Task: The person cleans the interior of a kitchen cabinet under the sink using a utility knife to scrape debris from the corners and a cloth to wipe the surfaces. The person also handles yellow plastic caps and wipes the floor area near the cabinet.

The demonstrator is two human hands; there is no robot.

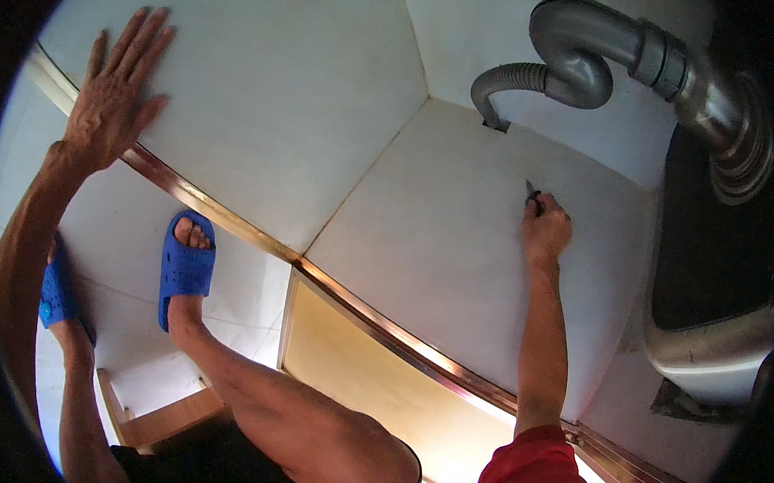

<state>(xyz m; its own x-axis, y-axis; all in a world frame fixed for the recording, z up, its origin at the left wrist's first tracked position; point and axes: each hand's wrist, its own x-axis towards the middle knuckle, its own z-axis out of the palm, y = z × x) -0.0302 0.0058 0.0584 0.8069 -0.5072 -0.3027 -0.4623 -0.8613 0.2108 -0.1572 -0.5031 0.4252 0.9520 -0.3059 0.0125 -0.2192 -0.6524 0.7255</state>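
Observation:
My left hand is palm down with fingers spread, on or just over a white tile panel inside the cabinet, near its metal front edge. Farther right, my right hand grips a small pointed tool with a black handle, possibly scissors; its metal tip points toward the cabinet's back. That hand is over a second white panel, in front of a grey drain hose that drops into a square hole. Fingers hide most of the tool's handle.
Above right, a grey drain trap joins a metal sink outlet. A metal sink bowl curves at the right. The metal edge strip crosses the view. A yellowish cabinet door stands open beside my leg. Blue slippers are on my feet.

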